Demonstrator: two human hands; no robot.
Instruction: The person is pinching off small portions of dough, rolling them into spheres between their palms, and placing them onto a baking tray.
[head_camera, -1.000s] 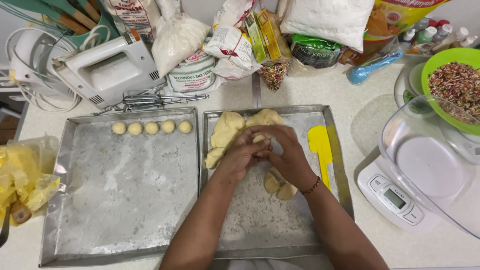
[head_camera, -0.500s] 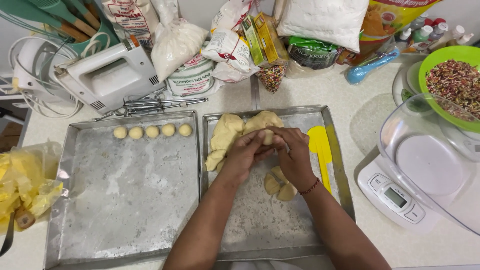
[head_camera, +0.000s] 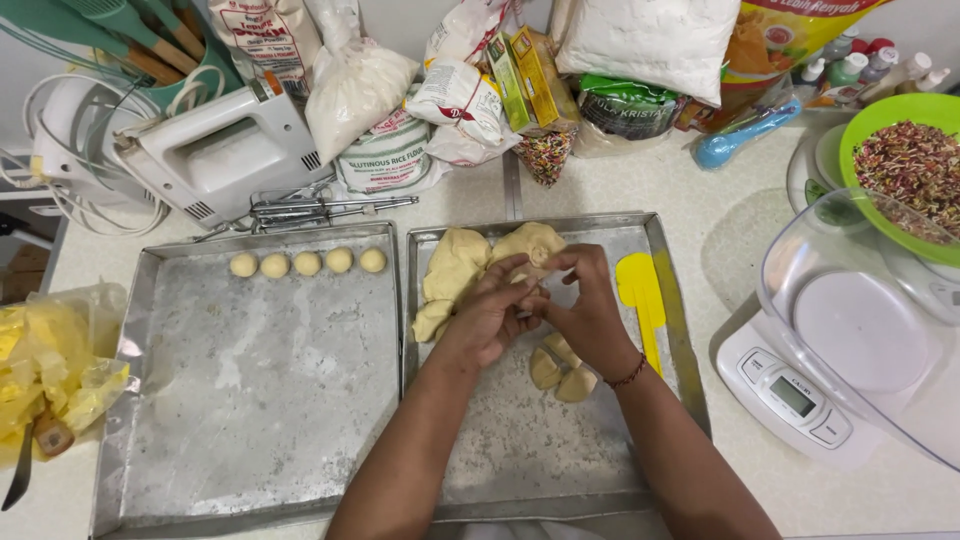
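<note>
Two hands meet over the right baking tray (head_camera: 690, 330); a small dough piece (head_camera: 530, 285) is pinched between the left hand (head_camera: 490, 315) and right hand (head_camera: 585, 315), both closed narrowly, beside the dough mass (head_camera: 455, 270); five dough balls (head_camera: 307, 263) are lined along the left tray (head_camera: 250, 400)'s far edge, so its floured middle is left open; a yellow scraper (head_camera: 640, 295) lies against the right rim.

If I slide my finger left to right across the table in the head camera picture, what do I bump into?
Yellow plastic bag → left tray with dough balls → right tray with both hands → yellow spatula → white kitchen scale.
</note>
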